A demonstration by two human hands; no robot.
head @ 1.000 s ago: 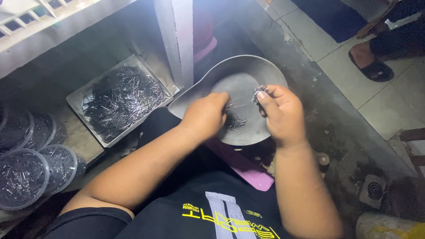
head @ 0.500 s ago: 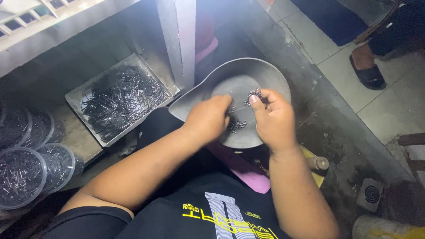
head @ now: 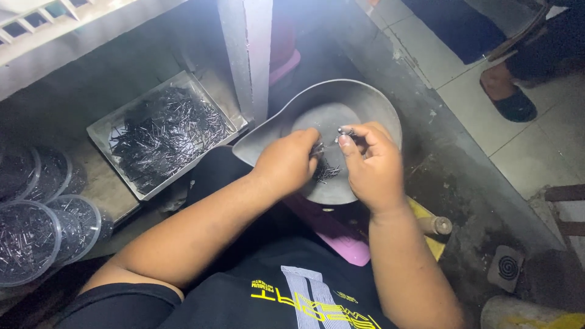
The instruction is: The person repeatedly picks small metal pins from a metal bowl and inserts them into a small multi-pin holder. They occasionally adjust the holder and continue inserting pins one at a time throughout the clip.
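A grey metal scoop-shaped pan (head: 365,97) rests on my lap and holds a small heap of thin dark metal pins (head: 326,172). My left hand (head: 286,161) reaches into the pan, its fingers pinched on some of those pins. My right hand (head: 372,164) hovers over the pan's middle and grips a small bunch of pins (head: 346,131) between thumb and fingertips. The two hands nearly touch.
A rectangular metal tray (head: 100,131) full of pins sits to the left. Several round clear tubs of pins (head: 27,240) stand at the far left. A white post (head: 247,55) rises behind the pan. Another person's sandalled foot (head: 506,91) is on the tiled floor, upper right.
My right hand has shifted left, closer to my left hand, still holding its bunch of pins. The view has moved slightly.
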